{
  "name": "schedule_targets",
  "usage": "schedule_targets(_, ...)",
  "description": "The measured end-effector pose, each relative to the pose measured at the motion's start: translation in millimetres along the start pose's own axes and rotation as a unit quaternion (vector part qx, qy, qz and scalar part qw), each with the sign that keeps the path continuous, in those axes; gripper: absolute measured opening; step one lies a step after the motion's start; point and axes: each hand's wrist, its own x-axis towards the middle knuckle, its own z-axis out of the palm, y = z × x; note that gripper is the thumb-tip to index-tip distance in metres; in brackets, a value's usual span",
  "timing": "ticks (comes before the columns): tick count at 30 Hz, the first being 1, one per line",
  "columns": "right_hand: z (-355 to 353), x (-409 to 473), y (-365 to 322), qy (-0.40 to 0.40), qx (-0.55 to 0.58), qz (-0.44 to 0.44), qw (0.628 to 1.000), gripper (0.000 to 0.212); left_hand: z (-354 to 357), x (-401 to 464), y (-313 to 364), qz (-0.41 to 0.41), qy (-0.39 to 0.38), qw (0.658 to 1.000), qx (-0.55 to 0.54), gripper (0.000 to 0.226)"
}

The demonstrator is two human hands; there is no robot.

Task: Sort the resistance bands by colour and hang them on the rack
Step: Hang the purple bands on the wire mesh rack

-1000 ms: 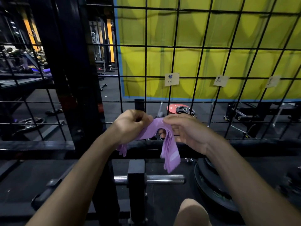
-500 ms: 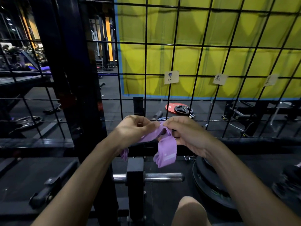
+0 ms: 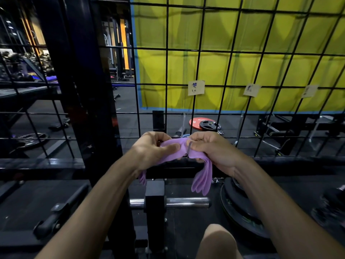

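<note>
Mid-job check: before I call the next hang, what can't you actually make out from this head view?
- Head view: number of purple bands; the layers overlap, and the left hand and right hand cover the middle.
- Small metal hook at the wire grid: whether the bands are on it yet; fingers hide it.
- Paper labels: markings too small to read.
- Left side: too dark to make out.

purple resistance bands (image 3: pixel 202 176), bunched, ends drooping, before rack (image 3: pixel 224 53)
</note>
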Motion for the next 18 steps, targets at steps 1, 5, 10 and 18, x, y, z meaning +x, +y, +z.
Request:
schedule_targets(1,-0.2,-0.3,0.1,0.0,0.002,0.005,1.0,0.009,-0.5,-0.4,0.1,0.0,-0.003,1.0,-0.005,0.034)
schedule_targets(5,-0.3,-1.4,-2.9,0.004,0.027,0.045,0.999,0.013,-3.0,-2.1,0.9,-0.021,-0.034,0.998,-0.053,0.03)
schedule_targets(10,2.4,-5.7,-9.8,-0.028,0.094,0.083,0.992,0.011,-1.2,-5.3,3.6,-0.053,-0.074,0.993,-0.069,0.029)
schedule_targets(18,5.4,-10.4,-3.3,-0.063,0.173,0.16,0.97,0.022,11.8,-3.9,-6.6,-0.1,-0.104,0.965,-0.219,0.037)
